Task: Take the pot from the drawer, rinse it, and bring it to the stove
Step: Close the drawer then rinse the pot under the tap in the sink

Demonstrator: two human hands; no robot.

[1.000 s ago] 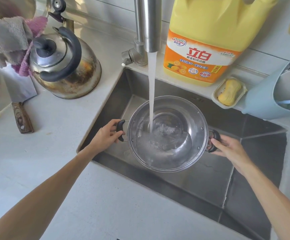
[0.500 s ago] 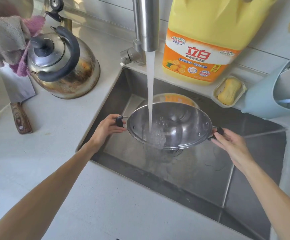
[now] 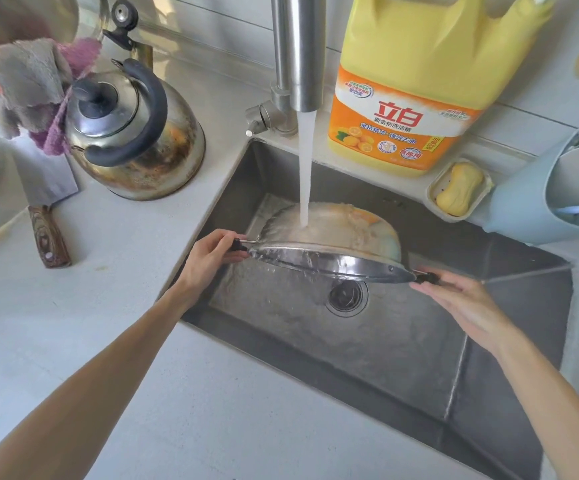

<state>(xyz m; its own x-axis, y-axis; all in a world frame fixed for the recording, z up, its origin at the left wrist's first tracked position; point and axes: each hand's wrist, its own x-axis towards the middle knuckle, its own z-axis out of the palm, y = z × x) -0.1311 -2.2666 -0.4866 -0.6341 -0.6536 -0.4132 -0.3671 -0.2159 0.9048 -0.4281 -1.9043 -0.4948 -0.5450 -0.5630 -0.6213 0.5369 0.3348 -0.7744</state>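
Overhead, a pale grey stone-like surface [image 3: 114,341] wraps around a rectangular stainless steel sink [image 3: 402,348] with a round drain [image 3: 346,296] in its floor. Held over the sink, the round stainless steel pot [image 3: 333,237] with small black side handles is turned mouth-down and tilted, its rim lower on the right, and the white stream of water [image 3: 306,168] from the brushed steel tap [image 3: 297,53] lands on its upturned base. The left hand [image 3: 211,258] is closed in a pinch on the left handle; the right hand [image 3: 454,299] has its fingers stretched along under the right handle, and how firmly it closes there cannot be told. On the surface far left stands a tarnished steel kettle [image 3: 135,133] with a black arched handle, with grey and pink cloths [image 3: 35,88] hanging beside it and a cleaver [image 3: 47,202] with a wooden handle lying nearby. Behind the sink, against the pale tiled wall, sit a large yellow detergent jug [image 3: 419,88] with an orange label, a yellow soap bar [image 3: 459,188] in a cream dish, and a light blue plastic holder [image 3: 530,209] at far right.
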